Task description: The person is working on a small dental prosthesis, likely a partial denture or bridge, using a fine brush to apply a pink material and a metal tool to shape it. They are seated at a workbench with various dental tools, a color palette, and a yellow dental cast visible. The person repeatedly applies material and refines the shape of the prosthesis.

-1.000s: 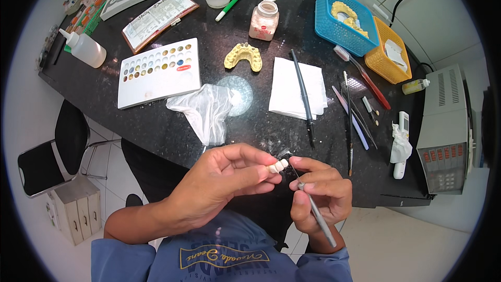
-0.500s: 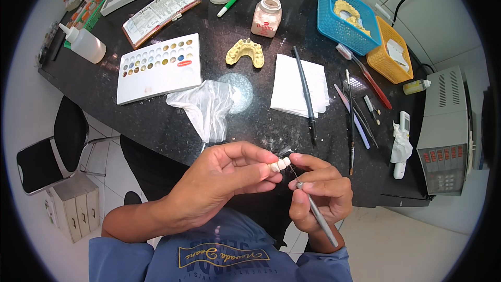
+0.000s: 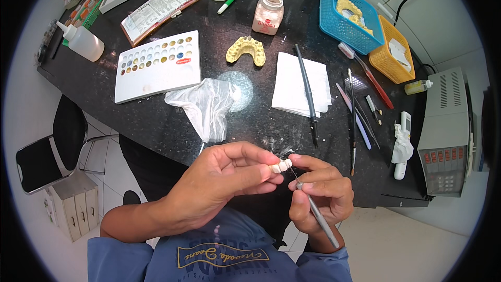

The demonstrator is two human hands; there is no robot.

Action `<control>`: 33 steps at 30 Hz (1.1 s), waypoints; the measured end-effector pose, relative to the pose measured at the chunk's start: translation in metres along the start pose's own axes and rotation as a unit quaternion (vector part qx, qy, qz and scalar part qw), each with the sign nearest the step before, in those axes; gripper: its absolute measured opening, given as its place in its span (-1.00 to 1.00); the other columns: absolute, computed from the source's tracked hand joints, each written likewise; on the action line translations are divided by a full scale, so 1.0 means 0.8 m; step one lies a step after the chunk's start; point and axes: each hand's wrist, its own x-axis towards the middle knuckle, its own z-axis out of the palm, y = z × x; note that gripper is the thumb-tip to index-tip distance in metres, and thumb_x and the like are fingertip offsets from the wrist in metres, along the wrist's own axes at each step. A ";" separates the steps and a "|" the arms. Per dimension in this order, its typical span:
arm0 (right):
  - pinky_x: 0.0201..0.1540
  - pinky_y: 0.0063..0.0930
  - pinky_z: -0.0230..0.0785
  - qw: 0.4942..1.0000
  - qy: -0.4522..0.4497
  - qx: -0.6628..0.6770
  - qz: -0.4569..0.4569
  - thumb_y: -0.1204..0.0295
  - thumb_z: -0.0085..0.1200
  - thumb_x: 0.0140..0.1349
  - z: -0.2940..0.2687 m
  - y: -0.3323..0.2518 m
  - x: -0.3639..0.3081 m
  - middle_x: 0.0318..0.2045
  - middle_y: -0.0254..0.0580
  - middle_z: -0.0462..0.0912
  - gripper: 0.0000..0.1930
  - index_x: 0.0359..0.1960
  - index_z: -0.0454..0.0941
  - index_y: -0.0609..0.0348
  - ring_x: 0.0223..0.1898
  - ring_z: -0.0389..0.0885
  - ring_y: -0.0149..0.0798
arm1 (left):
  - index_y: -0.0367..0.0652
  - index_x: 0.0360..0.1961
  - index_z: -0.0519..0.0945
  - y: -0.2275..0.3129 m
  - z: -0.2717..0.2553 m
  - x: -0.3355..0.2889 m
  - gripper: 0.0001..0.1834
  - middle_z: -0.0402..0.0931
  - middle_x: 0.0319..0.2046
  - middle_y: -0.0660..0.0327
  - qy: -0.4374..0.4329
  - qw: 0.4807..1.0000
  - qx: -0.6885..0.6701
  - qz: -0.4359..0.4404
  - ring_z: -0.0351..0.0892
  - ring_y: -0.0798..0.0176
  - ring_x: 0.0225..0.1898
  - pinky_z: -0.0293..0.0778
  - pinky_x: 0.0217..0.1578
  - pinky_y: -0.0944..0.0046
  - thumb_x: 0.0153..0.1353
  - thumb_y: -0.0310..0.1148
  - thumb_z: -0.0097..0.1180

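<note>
Between the thumb and fingers of my left hand (image 3: 229, 177) is a dental bridge (image 3: 282, 166), a short row of white tooth crowns, its left end covered by the fingertips. My right hand (image 3: 326, 190) grips a thin-tipped metal carving tool (image 3: 319, 218) like a pen. The tool's fine tip meets or nearly meets the right end of the bridge; contact is too small to make out. My right index fingertip is close beside that end. Both hands are held in front of the dark countertop's near edge. Beyond them stands a yellow dental arch model (image 3: 246, 51).
A white paint palette (image 3: 156, 81) and crumpled clear plastic (image 3: 209, 105) lie left. Folded tissue (image 3: 289, 81) carries a dark pen-like tool (image 3: 307, 89). Brushes (image 3: 353, 125), a toothbrush (image 3: 373, 84) and baskets (image 3: 344, 24) are right. An open powder jar (image 3: 268, 16) stands behind.
The whole view has shifted very slightly. Both hands keep their grips on the bridge and the tool, with hardly any visible movement.
</note>
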 end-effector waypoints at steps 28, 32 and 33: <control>-0.19 -0.21 0.62 1.000 -0.008 0.006 -0.006 0.68 0.17 0.00 -0.001 0.000 0.001 -0.56 -0.04 0.61 -0.82 -0.37 0.44 0.29 -0.36 0.72 -0.05 | -0.33 -0.12 0.50 0.003 0.002 0.000 -0.82 0.57 -0.18 0.02 0.012 1.000 0.000 -0.009 0.63 0.22 -0.11 0.60 -0.04 0.29 0.27 -0.50 0.09; -0.23 -0.25 0.62 1.000 -0.007 0.000 -0.015 0.68 0.17 0.00 -0.003 -0.003 0.000 -0.56 -0.04 0.61 -0.80 -0.36 0.43 0.29 -0.33 0.72 0.00 | -0.33 -0.12 0.50 0.004 0.002 0.000 -0.82 0.57 -0.18 0.02 0.012 1.000 -0.004 -0.006 0.63 0.22 -0.11 0.60 -0.05 0.29 0.27 -0.50 0.09; -0.23 -0.25 0.62 1.000 -0.005 0.006 -0.013 0.68 0.17 -0.01 -0.003 -0.002 -0.001 -0.56 -0.05 0.61 -0.80 -0.35 0.42 0.29 -0.32 0.72 0.01 | -0.33 -0.12 0.50 0.004 0.002 0.000 -0.82 0.57 -0.18 0.01 0.012 1.000 -0.003 -0.006 0.63 0.22 -0.11 0.60 -0.05 0.29 0.27 -0.50 0.09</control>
